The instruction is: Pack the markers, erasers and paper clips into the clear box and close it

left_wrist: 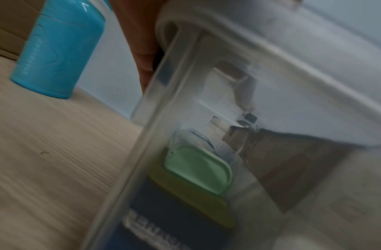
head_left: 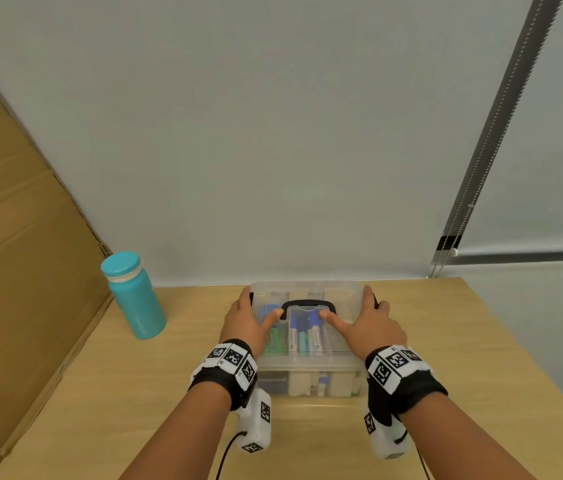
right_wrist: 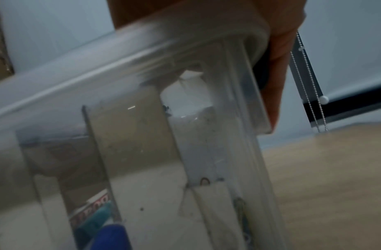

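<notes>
Clear box (head_left: 307, 362) — one, on the wooden table (head_left: 446, 341), near the person and centred, lid on, black handle (head_left: 309, 303) lying flat on the lid. Contents seen through the plastic: markers (head_left: 302, 332), at least three, blue and teal; one green eraser (left_wrist: 198, 169) at the left end; paper clips too blurred to count. Left hand (head_left: 250, 320) — fingers curled over the box's left end, thumb resting on the lid. Right hand (head_left: 370, 323) — same hold on the right end, fingertips on a black side latch (right_wrist: 263, 71). Both wrists carry marker-printed bands. Teal bottle (head_left: 133, 296) — one, upright, well left of the box. Cardboard sheet (head_left: 13, 237) — one, leaning along the left edge. Bead chain (head_left: 501, 133) hangs far right.
</notes>
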